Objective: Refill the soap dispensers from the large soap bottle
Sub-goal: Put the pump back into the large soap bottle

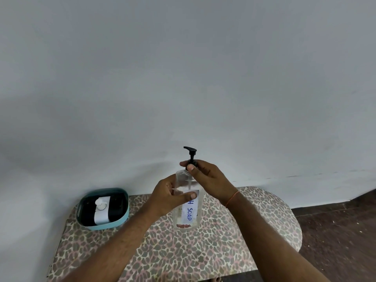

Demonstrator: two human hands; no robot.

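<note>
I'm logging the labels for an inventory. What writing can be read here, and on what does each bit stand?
"H SOAP": blue handwriting on the white label of the clear dispenser; the left hand hides whatever comes before it.
White label on the bottle in the teal tub: no writing can be made out.

One clear dispenser (pixel 187 202) with one black pump (pixel 191 155) at centre, one teal tub (pixel 124 210) at left holding one bottle (pixel 100 212), one table (pixel 183 251), two hands.
</note>
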